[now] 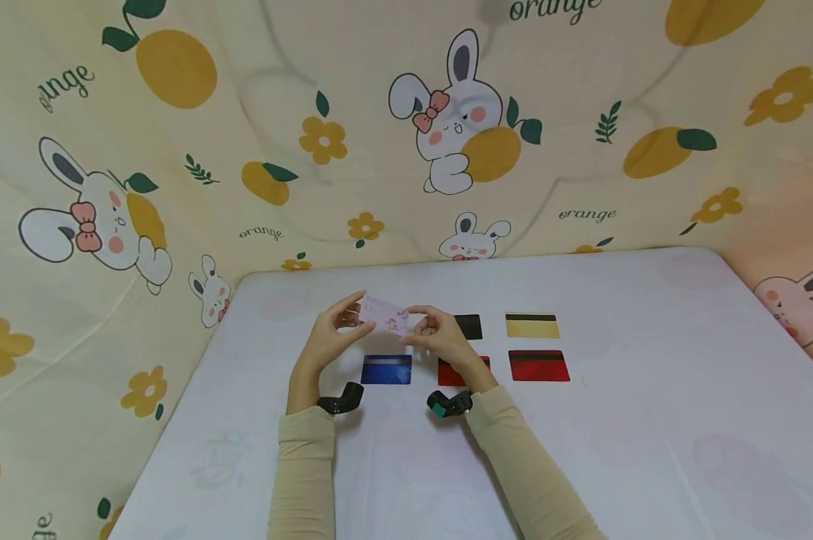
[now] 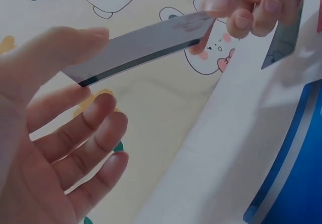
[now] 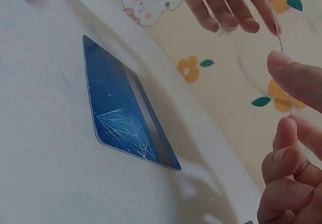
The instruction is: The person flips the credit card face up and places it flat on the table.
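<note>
A pale pink card (image 1: 384,313) with a small printed pattern is held up above the table between both hands. My left hand (image 1: 334,330) pinches its left end between thumb and index finger, the other fingers loosely bent. The right hand (image 1: 440,334) pinches the opposite end with thumb and fingertips. In the left wrist view the card (image 2: 146,40) appears tilted, with a dark stripe along one edge. The right wrist view catches the card (image 3: 286,78) almost edge-on. Below the hands lies a blue card (image 1: 386,370) with a light stripe and a diamond drawing.
Right of the blue card, a red card (image 1: 452,373) is partly covered by the right forearm. A black card (image 1: 471,327) shows behind the right hand. Farther right lie a gold card (image 1: 532,326) and another red card (image 1: 539,366). The white table (image 1: 649,420) meets a patterned cloth backdrop.
</note>
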{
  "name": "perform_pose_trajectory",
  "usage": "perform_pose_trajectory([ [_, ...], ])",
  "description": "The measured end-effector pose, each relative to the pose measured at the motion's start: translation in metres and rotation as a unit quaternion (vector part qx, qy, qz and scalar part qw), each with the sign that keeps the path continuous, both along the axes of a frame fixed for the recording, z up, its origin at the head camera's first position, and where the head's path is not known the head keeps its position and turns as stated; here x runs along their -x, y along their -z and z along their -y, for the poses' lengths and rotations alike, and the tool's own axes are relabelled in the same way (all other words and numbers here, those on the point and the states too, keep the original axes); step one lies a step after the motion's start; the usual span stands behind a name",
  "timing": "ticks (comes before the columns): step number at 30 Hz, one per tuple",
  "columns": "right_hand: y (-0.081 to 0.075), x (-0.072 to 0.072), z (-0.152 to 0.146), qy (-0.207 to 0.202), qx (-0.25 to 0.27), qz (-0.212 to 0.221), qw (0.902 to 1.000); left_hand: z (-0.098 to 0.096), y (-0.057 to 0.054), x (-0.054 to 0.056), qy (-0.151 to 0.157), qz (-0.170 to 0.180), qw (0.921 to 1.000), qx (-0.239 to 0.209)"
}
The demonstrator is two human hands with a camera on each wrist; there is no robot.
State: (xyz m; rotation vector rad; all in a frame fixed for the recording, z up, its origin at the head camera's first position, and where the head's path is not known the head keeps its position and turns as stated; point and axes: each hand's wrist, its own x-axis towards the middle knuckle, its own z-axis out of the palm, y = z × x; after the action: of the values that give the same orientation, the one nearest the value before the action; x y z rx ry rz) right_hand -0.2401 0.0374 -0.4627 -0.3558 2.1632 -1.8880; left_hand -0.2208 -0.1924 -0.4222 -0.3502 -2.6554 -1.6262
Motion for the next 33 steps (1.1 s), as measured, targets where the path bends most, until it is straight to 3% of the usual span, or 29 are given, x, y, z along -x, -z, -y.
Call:
perform_pose_trajectory([
  [5,-0.002,0.0,0.0,0.004,0.002,0.003,1.0,0.001,0.003,0.002,-0.006,0.013,0.9998,0.011],
  [15,-0.001,-0.001,0.0,0.01,-0.001,0.011,0.9999,0.003,0.013,0.002,-0.013,0.002,0.9995,0.029],
  [24,0.001,-0.003,0.002,0.033,-0.028,0.002,0.999,0.001,0.019,0.007,-0.027,0.059,0.9968,0.046],
  [33,0.004,-0.003,0.005,0.046,-0.055,0.016,0.9973,0.005,0.029,0.008,-0.018,0.051,0.9968,0.058],
])
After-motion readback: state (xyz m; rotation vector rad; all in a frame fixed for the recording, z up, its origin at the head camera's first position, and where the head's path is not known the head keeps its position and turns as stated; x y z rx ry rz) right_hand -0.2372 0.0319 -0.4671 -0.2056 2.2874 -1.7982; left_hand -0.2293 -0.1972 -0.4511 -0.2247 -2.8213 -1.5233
